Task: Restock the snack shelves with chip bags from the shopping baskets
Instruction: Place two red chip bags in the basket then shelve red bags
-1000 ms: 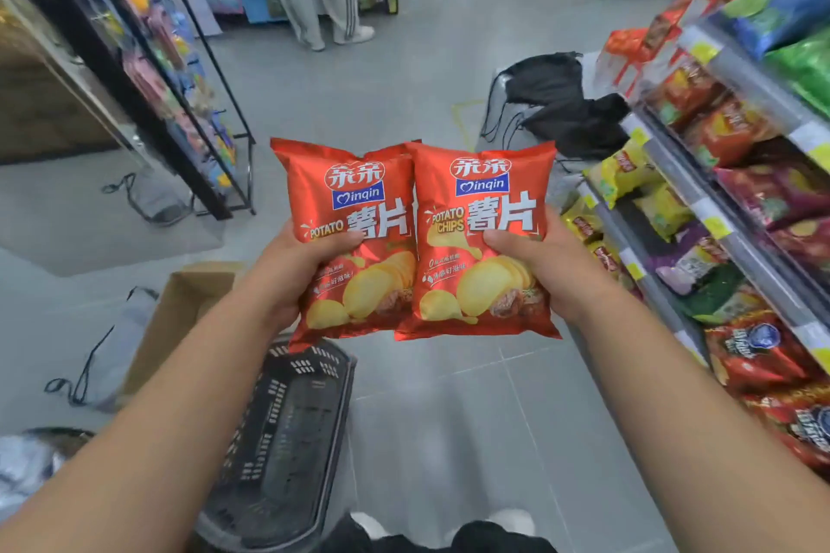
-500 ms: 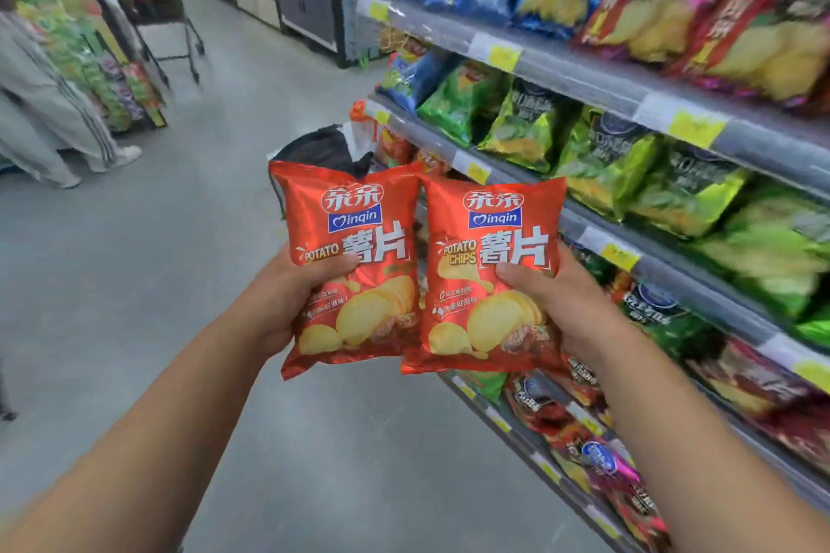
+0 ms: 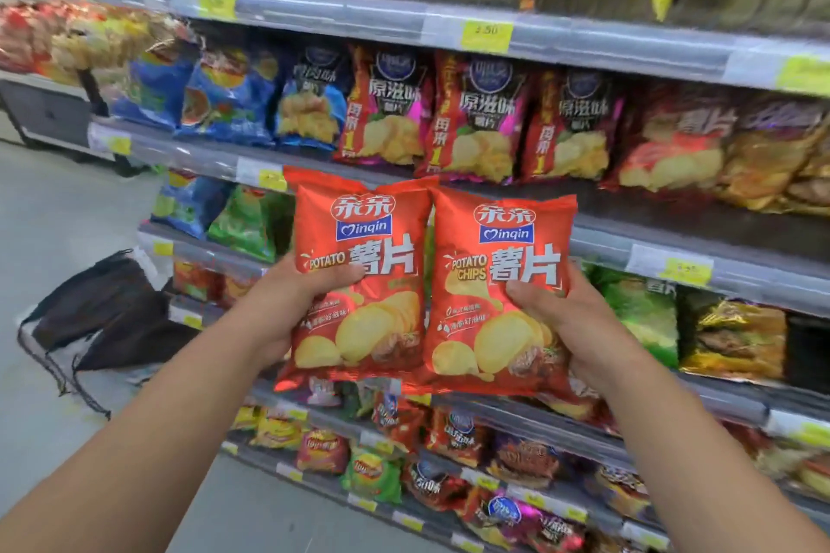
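Observation:
Two red potato-chip bags are held up side by side in front of the snack shelves. My left hand (image 3: 287, 305) grips the left red bag (image 3: 359, 238) at its lower left edge, thumb across the front. My right hand (image 3: 579, 328) grips the right red bag (image 3: 503, 328) at its lower right edge, thumb on the front. The right bag's edge slightly overlaps the left one. Behind them the shelf rail (image 3: 629, 247) runs across, with a dark gap (image 3: 673, 216) on the shelf above it to the right of the bags.
Several shelf levels full of chip bags fill the view: blue bags (image 3: 224, 103) at upper left, red bags (image 3: 476, 121) in the middle, green ones (image 3: 637, 314) at right. Black fabric bags (image 3: 103, 310) lie on the grey aisle floor (image 3: 54, 238) at left.
The view has swung from the floor and basket round to face the shelves. Both hands kept hold of the two red bags and lifted them toward the middle shelf.

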A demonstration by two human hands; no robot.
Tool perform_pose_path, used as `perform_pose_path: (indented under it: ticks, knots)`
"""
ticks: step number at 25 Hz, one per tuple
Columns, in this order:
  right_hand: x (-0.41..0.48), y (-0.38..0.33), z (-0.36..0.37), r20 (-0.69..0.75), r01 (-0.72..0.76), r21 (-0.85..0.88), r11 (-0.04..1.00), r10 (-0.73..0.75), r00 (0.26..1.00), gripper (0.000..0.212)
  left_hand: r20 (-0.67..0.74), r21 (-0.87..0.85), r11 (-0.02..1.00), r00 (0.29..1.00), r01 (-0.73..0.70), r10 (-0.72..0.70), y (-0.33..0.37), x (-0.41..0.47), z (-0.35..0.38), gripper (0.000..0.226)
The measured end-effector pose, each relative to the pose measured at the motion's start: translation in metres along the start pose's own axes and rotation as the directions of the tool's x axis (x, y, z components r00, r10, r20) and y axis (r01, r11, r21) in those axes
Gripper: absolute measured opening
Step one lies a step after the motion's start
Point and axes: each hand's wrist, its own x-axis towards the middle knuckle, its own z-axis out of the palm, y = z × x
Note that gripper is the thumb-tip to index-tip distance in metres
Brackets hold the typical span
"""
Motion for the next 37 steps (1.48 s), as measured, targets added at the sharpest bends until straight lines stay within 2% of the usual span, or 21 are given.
perform_pose_path:
  ticks: [4,8,13,15,17,19,21,27,30,32,35,37]
  knots:
    - [0.012,-0.029,-0.016,-0.119,0.067,0.011,0.998,-0.065,0.991,0.055,0.164,0.052,0.998,0.986,-0.026,0.017,0.035,0.050,0.022,0.088]
    - [0.025,-0.049,-0.028,-0.252,0.115,-0.027,0.993,-0.118,0.961,0.068,0.275,0.054,0.997,0.961,-0.051,0.034,0.062,0.090,0.046,0.061]
    - [0.031,-0.063,-0.052,-0.326,0.101,-0.070,0.992,-0.118,0.938,0.108,0.367,0.065,0.997,0.930,-0.037,0.011,0.073,0.122,0.077,0.055]
    - [0.029,-0.068,-0.063,-0.333,0.086,-0.069,0.994,-0.105,0.937,0.108,0.401,0.081,0.996,0.916,-0.034,-0.002,0.074,0.129,0.091,0.054]
    - [0.029,-0.073,-0.076,-0.350,0.066,-0.078,0.995,-0.090,0.933,0.095,0.427,0.100,0.994,0.904,-0.043,-0.004,0.075,0.134,0.105,0.051]
    - [0.031,-0.078,-0.086,-0.359,0.059,-0.076,0.995,-0.082,0.930,0.075,0.418,0.114,0.993,0.909,-0.038,-0.014,0.076,0.138,0.113,0.048]
    - [0.035,-0.082,-0.098,-0.368,0.062,-0.067,0.996,-0.083,0.926,0.066,0.395,0.130,0.991,0.918,-0.025,-0.028,0.076,0.142,0.119,0.047]
    - [0.048,-0.094,-0.150,-0.359,0.044,-0.011,0.999,-0.045,0.932,0.059,0.343,0.137,0.990,0.939,-0.039,-0.010,0.074,0.147,0.152,0.056]
    - [0.056,-0.106,-0.178,-0.343,0.012,0.042,0.999,0.003,0.939,0.061,0.288,0.130,0.991,0.958,-0.030,-0.008,0.073,0.145,0.175,0.044]
    - [0.064,-0.115,-0.193,-0.333,-0.002,0.015,1.000,0.007,0.943,0.057,0.247,0.130,0.991,0.969,-0.018,-0.015,0.074,0.145,0.189,0.035]
    - [0.079,-0.126,-0.209,-0.337,-0.004,-0.062,0.998,-0.017,0.941,0.046,0.184,0.136,0.991,0.983,-0.012,-0.013,0.074,0.146,0.204,0.034]
    - [0.091,-0.129,-0.216,-0.330,0.024,-0.085,0.996,-0.051,0.943,0.058,0.154,0.136,0.990,0.988,-0.024,0.003,0.073,0.144,0.209,0.035]
